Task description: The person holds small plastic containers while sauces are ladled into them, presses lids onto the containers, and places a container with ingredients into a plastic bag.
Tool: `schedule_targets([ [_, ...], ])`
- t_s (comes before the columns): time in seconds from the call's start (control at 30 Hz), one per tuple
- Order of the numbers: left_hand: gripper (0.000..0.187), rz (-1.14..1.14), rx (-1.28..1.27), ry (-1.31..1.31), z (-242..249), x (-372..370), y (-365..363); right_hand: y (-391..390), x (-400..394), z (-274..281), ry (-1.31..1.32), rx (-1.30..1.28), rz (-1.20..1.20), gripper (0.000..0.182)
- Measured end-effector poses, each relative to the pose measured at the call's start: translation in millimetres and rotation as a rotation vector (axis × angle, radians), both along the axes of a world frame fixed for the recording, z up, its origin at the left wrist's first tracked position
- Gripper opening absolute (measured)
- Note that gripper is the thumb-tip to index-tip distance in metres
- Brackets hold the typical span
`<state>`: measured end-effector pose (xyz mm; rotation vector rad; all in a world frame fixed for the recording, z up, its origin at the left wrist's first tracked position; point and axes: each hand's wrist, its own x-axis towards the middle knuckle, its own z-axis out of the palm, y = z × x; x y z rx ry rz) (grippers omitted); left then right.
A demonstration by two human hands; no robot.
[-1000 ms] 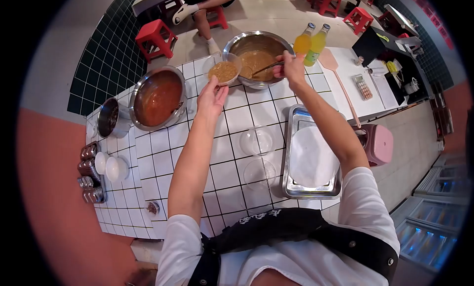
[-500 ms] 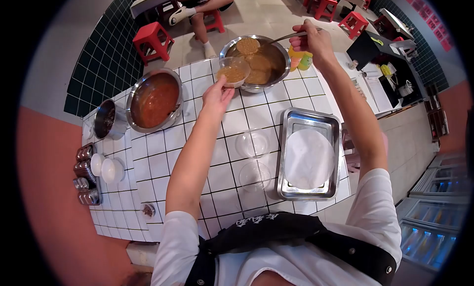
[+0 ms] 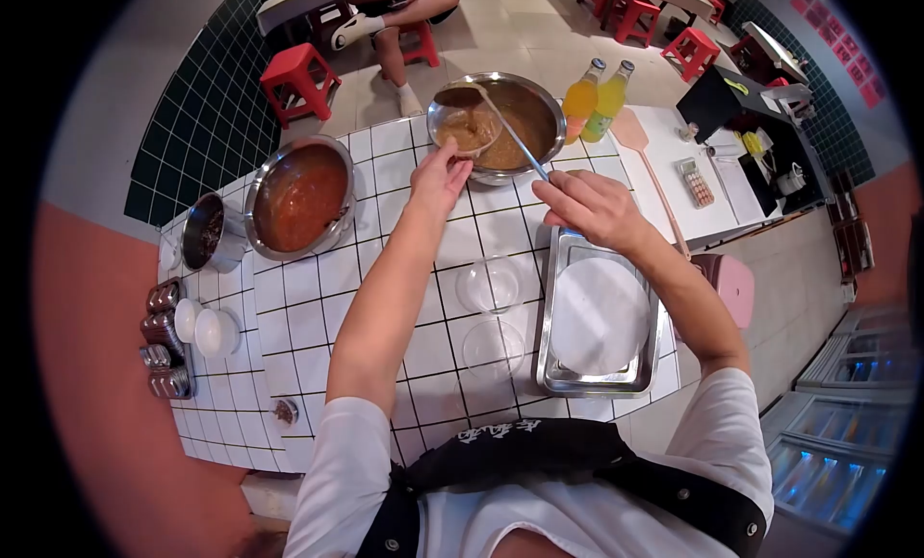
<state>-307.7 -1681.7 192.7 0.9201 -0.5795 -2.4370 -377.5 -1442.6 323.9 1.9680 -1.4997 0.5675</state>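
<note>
My left hand [image 3: 441,181] grips a clear plastic bowl [image 3: 478,150] at the near left rim of a large steel basin [image 3: 551,146] holding brown sauce [image 3: 525,139]. Brown sauce lies in the plastic bowl too. In my right hand [image 3: 589,204] is the handle of a ladle [image 3: 517,139]. The ladle's head is tilted over the plastic bowl, with brown liquid running down from it. Two clear round plastic pieces, one a bowl [image 3: 491,285], rest on the tiles nearer me. A steel tray [image 3: 544,356] with a white round sheet [image 3: 602,312] lies below my right hand.
To the left stand a steel basin of red sauce [image 3: 301,197], a steel pot [image 3: 226,250] and white bowls [image 3: 218,334]. Two bottles, one orange [image 3: 580,101] and one yellow-green [image 3: 608,101], stand beyond the sauce basin's right side. A person [image 3: 390,48] sits past the table.
My right hand has come down toward me and the ladle has swung from the basin to over the plastic bowl, tipping. My left hand has shifted slightly right.
</note>
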Motion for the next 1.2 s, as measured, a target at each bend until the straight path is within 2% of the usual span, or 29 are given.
schedule_targets([
  [0.03,0.033,0.001,0.001,-0.005,1,1,1,0,-6,-6,-0.061,0.034,0.010,0.028],
  [0.13,0.033,0.001,-0.010,-0.003,4,4,1,-5,-1,-15,-0.999,-0.077,-0.180,0.023],
  [0.17,0.033,-0.005,-0.021,0.007,5,6,1,-9,-5,-12,-1.228,-0.142,-0.188,0.032],
  [0.2,0.034,-0.011,-0.032,0.018,4,7,0,-15,-7,-4,-1.573,-0.242,-0.179,0.041],
  [0.27,0.034,-0.006,-0.031,0.008,5,10,0,-21,-20,4,-1.853,-0.380,-0.150,0.046],
  [0.37,0.035,0.010,-0.030,0.009,4,18,-3,-27,-42,0,-1.890,-0.451,-0.176,0.044],
  [0.47,0.036,0.034,-0.010,0.005,1,27,-6,-37,-60,-19,-1.631,-0.251,-0.341,0.039],
  [0.5,0.036,0.042,-0.003,0.002,0,29,-7,-41,-75,-47,-1.448,-0.131,-0.381,0.035],
  [0.53,0.036,0.037,-0.003,-0.006,-1,32,-8,-42,-68,-52,-1.115,0.030,-0.541,0.034],
  [0.6,0.037,0.033,-0.008,-0.019,0,38,-11,-50,-64,-79,-0.827,0.106,-0.511,0.031],
  [0.7,0.038,0.050,-0.009,-0.036,-1,46,-12,-61,-60,-97,-1.156,0.234,-0.515,0.035],
  [0.8,0.031,0.047,-0.034,-0.060,-2,51,-14,-78,-69,-104,-1.874,-0.033,-0.535,0.039],
  [0.83,0.031,0.046,-0.036,-0.059,-2,52,-15,-79,-74,-104,-2.003,-0.087,-0.487,0.039],
  [0.9,0.031,0.041,-0.036,-0.057,-2,54,-15,-82,-80,-98,-2.013,-0.108,-0.475,0.037],
  [1.0,0.042,0.054,-0.035,-0.057,-4,56,-17,-84,-84,-77,-1.963,-0.129,-0.443,0.037],
  [1.2,0.032,-0.006,-0.036,-0.084,-2,50,-17,-88,-104,-26,-1.793,-0.120,-0.377,0.040],
])
